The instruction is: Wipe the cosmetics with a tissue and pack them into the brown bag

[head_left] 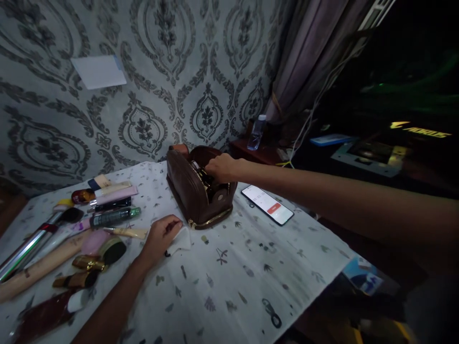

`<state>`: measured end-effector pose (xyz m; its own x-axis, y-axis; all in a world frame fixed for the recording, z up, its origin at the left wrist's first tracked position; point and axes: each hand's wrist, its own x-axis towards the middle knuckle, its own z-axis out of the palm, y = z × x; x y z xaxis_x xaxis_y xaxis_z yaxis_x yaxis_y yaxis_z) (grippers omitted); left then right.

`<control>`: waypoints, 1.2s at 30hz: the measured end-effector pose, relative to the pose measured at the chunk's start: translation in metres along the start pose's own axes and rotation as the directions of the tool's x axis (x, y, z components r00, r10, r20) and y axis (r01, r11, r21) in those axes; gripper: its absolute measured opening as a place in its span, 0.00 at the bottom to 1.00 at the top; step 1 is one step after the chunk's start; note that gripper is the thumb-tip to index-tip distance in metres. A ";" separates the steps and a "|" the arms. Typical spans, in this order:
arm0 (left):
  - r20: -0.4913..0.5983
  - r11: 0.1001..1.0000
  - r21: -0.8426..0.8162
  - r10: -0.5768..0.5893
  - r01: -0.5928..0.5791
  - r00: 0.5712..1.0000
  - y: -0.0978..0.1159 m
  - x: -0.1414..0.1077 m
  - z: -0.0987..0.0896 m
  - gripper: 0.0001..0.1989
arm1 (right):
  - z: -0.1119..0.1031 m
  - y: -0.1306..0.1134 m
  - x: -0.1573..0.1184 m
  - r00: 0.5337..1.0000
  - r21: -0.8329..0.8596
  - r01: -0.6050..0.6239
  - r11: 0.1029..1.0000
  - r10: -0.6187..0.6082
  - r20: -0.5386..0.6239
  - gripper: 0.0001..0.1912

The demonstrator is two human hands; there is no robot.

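Note:
A brown zippered toiletry bag [186, 186] stands unzipped on the table, its gold-toothed opening facing up and toward me. My right hand [224, 168] reaches into it with the fingers bent down; the fingertips and whatever they grip are hidden among dark contents. In front of the bag, my left hand [163, 236] rests low on the tablecloth, fingers curled. A crumpled white piece [182, 240], like tissue or cloth, lies under and beside those fingers; whether they pinch it is unclear.
Several cosmetic tubes and bottles, including a green-capped tube [111, 217] and a dark red bottle [46, 313], cover the left side. A lit phone [268, 205] lies right of the bag. Behind are a water bottle [256, 134] and a patterned wall. The tablecloth [229, 286] ends at right.

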<state>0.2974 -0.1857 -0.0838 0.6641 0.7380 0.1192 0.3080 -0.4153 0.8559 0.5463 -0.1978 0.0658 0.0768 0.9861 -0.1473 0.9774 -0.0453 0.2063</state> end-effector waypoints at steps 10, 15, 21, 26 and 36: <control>0.006 0.999 0.023 0.025 -0.025 1.000 -0.001 0.001 -0.001 0.15 | -0.003 0.002 -0.001 0.997 -0.058 0.060 0.996 -0.056 0.059 0.24; 0.001 0.999 0.033 0.002 -0.002 1.000 0.001 0.001 -0.002 0.15 | -0.001 0.008 -0.003 0.994 -0.014 0.102 0.995 -0.102 0.035 0.22; 0.007 1.000 0.028 -0.004 0.003 1.000 0.003 0.000 -0.002 0.16 | 0.002 0.014 -0.003 0.985 -0.038 0.168 0.985 -0.167 0.039 0.20; 0.005 0.999 0.046 0.001 -0.001 1.000 0.003 0.000 -0.001 0.16 | 0.000 0.014 -0.007 0.975 -0.109 0.222 0.969 -0.216 0.057 0.18; 0.090 0.952 0.272 0.119 -0.139 0.989 0.008 -0.003 -0.006 0.14 | -0.009 0.021 -0.015 0.938 -0.169 0.333 0.928 -0.344 -0.037 0.14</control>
<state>0.2942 -0.1879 -0.0741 0.7547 0.6324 0.1745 0.3857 -0.6428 0.6618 0.5639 -0.2119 0.0810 -0.2710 0.9468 -0.1736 0.8990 0.3134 0.3058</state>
